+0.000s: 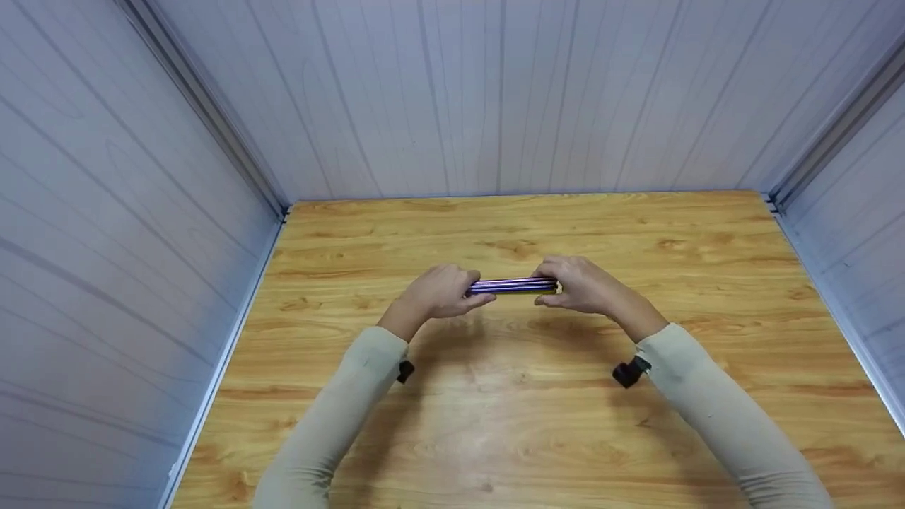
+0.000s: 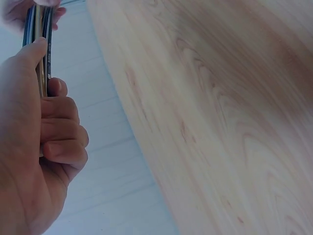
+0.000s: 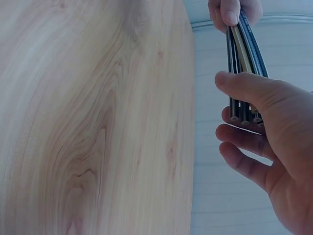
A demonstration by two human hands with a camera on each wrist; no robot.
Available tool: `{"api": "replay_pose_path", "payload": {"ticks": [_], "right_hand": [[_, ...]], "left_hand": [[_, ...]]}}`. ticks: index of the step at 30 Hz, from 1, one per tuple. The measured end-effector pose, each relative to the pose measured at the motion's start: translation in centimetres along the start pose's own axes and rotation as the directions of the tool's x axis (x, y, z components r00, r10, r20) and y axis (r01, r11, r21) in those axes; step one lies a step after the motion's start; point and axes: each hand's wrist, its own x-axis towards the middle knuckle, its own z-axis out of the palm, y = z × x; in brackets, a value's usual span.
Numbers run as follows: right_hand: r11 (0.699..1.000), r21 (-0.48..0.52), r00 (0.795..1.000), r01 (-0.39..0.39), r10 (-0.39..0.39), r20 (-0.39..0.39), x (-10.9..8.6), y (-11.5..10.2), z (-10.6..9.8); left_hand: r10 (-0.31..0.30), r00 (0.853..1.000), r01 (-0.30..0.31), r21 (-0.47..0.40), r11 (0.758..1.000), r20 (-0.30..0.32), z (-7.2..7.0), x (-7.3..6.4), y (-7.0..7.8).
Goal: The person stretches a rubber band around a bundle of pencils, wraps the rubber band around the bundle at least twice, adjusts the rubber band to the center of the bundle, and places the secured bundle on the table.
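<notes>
A bundle of several pencils (image 1: 515, 285) is held level above the wooden table, purple and dark blue with some yellow in the head view. My left hand (image 1: 444, 290) grips its left end, fingers curled round it, as the left wrist view shows. At the other end, my right hand (image 1: 576, 284) holds the pencils between thumb and fingers. In the right wrist view the flat round ends of the pencils (image 3: 248, 63) show beside the right fingers, and the left hand (image 3: 234, 12) is at the far end. Printed lettering runs along one dark pencil (image 2: 48, 61).
The wood-grain table (image 1: 488, 417) stretches out beneath both hands. Pale panelled walls (image 1: 466, 99) stand at its back, left and right edges. Black wrist cameras (image 1: 627, 373) stick out from below the sleeves.
</notes>
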Motion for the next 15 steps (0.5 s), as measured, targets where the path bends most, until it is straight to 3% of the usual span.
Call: {"api": "replay_pose_path", "payload": {"ticks": [6, 9, 11, 15], "right_hand": [[0.999, 0.052, 0.998, -0.008, 0.011, -0.055, -0.6, 0.2, 0.1], [0.975, 0.21, 0.988, -0.071, 0.099, -0.123, -1.3, 0.0, 0.5], [0.915, 0.387, 0.966, -0.114, 0.193, -0.173, -1.8, -0.4, 0.9], [0.708, 0.7, 0.893, -0.087, 0.367, -0.26, -2.7, -1.9, 1.7]], "left_hand": [[0.002, 1.0, -0.002, -0.003, 1.0, -0.014, -0.7, -0.4, -0.5], [-0.002, 1.0, 0.002, -0.004, 1.0, -0.029, -0.9, -0.7, -0.9], [-0.007, 0.999, 0.007, -0.009, 1.0, -0.034, -1.1, -0.8, -1.2], [-0.026, 0.999, 0.025, -0.016, 1.0, -0.042, -1.5, -1.1, -1.8]]}}
